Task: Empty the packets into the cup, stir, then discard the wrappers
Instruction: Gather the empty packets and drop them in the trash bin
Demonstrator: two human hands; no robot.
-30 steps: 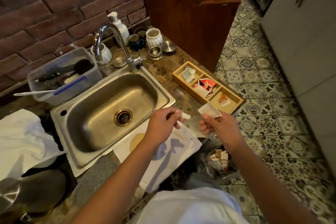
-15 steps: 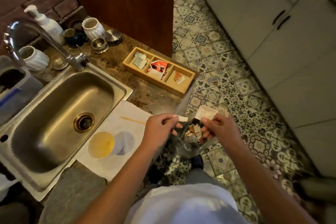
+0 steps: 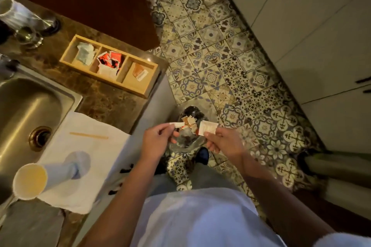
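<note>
A: Step? Discarding, by the look. Left hand (image 3: 155, 142) pinching a torn strip (image 3: 177, 124), right hand (image 3: 222, 142) pinching the white packet (image 3: 207, 128) by its lower edge, both over the bin (image 3: 188, 126) on the floor.

B: Fingers?

A: Thumb and forefinger closed on paper, both hands; other fingers curled, not spread. Packet looking flat, probably empty; can't confirm.

B: Cup?

A: Cup (image 3: 30, 181) back on the white cloth (image 3: 84, 166) beside the sink (image 3: 30, 106), yellowish liquid inside. Stir stick (image 3: 88, 136) lying on the cloth, apart from the cup.

B: Next?

A: Release both pinches straight above the bin mouth. Light scraps could drift onto the tiles. More packets left in the wooden tray (image 3: 140, 91).
</note>
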